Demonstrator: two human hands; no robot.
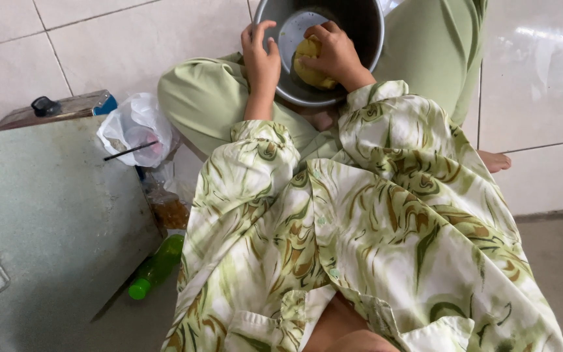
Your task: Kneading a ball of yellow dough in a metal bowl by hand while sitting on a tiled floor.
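Head view looks down our own front: nearest, the patterned green-and-white shirt (pixel 360 248) fills the lower frame, both sleeves reaching forward and ending at bare forearms. To our left lie a green plastic bottle (pixel 156 266) on the floor, a grey metal panel (pixel 47 221) and, further out, a crumpled white plastic bag (pixel 135 127). Past the sleeves, our left hand (pixel 260 57) rises from a straight forearm and hooks over the near rim of the metal bowl (pixel 366 26) — fingers curled around the edge, thumb outside. Our right hand (pixel 335 53) bends at the wrist down into the bowl, fingers closed over a lump of yellow dough (pixel 309 70) and pressing it against the bottom. The bowl rests between our knees in pale green trousers (pixel 425 45) on the white tiled floor (pixel 542 85).
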